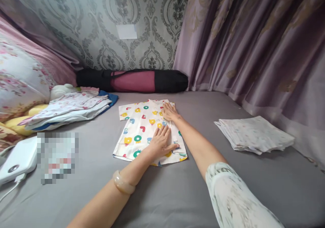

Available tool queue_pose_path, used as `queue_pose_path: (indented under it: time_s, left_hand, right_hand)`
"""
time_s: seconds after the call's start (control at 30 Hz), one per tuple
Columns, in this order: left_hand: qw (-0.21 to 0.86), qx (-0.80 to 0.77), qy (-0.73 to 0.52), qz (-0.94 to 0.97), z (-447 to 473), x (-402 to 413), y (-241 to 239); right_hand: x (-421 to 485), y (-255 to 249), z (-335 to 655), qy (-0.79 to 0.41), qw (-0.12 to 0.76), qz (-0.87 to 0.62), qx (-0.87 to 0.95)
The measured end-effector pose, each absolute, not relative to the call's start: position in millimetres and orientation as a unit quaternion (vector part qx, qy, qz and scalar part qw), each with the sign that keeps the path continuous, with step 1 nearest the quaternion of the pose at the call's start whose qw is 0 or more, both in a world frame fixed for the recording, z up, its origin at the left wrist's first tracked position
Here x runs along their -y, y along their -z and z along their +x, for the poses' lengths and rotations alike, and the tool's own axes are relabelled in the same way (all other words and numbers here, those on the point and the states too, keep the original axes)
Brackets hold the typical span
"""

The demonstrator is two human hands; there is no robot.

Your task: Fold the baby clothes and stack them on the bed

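Note:
A small white short-sleeved shirt (137, 128) printed with colourful letters and figures lies spread on the grey sheet in front of me. Its left sleeve sticks out to the side, while the right side looks partly covered or folded in. My left hand (161, 141) rests flat on the lower right part of the shirt, fingers spread and thumb pointing right. Farther up, my right hand (169, 112) presses flat near the collar and right shoulder, fingers extended. Neither hand grasps the cloth. A pale bangle (123, 183) circles my left wrist.
On the right lies a folded pale patterned cloth (256, 133). Stacked clothes (73, 106) lie at left beside a floral pillow (20, 72). A white power bank (19, 160) with a cable sits nearer, beside a blurred-out item (58, 157). A black and maroon long bag (132, 81) lines the wall.

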State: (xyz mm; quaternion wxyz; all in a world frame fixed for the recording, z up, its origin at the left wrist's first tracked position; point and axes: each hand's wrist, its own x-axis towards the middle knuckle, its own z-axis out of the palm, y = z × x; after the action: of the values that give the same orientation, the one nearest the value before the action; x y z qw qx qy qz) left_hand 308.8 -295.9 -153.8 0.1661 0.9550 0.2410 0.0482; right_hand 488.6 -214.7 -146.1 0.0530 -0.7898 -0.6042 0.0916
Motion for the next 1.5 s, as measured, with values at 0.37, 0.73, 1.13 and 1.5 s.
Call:
queue_pose_path:
  time_s: [0.37,0.73,1.13,1.5]
  left_hand:
    - [0.196,-0.241,-0.068,0.948,310.2,294.0,155.7]
    - [0.197,-0.312,-0.123,0.921,305.2,282.4,153.6]
    - [0.205,-0.322,-0.100,0.919,304.0,283.0,150.3]
    - [0.204,-0.318,-0.105,0.920,304.9,281.3,153.7]
  right_hand:
    - [205.2,155.7,492.8,-0.111,0.049,-0.789,0.602]
    - [188.9,158.5,466.3,-0.118,0.063,-0.756,0.641]
    - [181.5,152.3,494.3,-0.055,0.069,-0.816,0.571]
    - [177.9,158.0,506.0,-0.102,0.073,-0.816,0.564]
